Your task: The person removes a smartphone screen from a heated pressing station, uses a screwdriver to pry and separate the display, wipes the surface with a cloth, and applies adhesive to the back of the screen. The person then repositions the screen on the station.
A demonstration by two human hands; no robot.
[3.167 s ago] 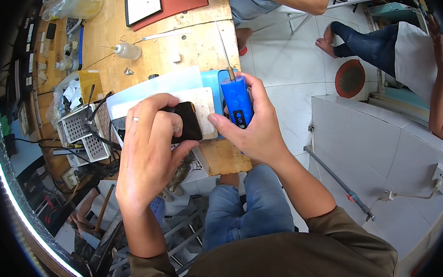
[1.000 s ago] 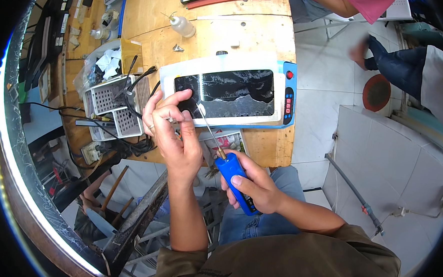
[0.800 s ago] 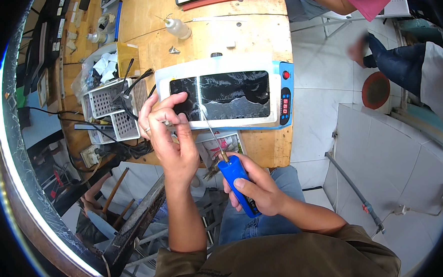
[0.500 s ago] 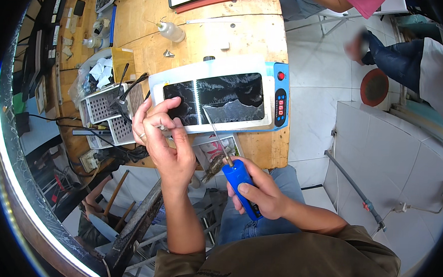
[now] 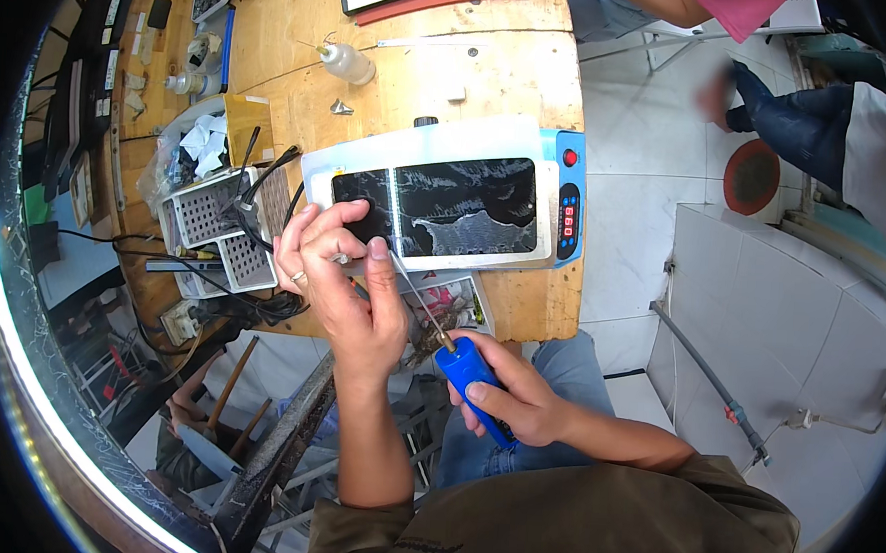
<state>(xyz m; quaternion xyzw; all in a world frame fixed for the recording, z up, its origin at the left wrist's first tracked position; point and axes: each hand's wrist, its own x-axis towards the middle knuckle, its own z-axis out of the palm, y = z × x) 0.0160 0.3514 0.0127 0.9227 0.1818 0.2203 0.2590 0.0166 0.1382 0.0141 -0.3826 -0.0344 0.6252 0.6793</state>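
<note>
One screen lies on one machine. Nearside of it, the right hand wraps its grip round one tool; the left hand is half-curled, any hold unclear. Left of the machine, one bin holds paper.

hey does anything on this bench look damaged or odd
Yes, the black screen has a ragged grey patch toward its lower right, standing out against the darker surface; I can't tell whether it's damage or residue.
</note>
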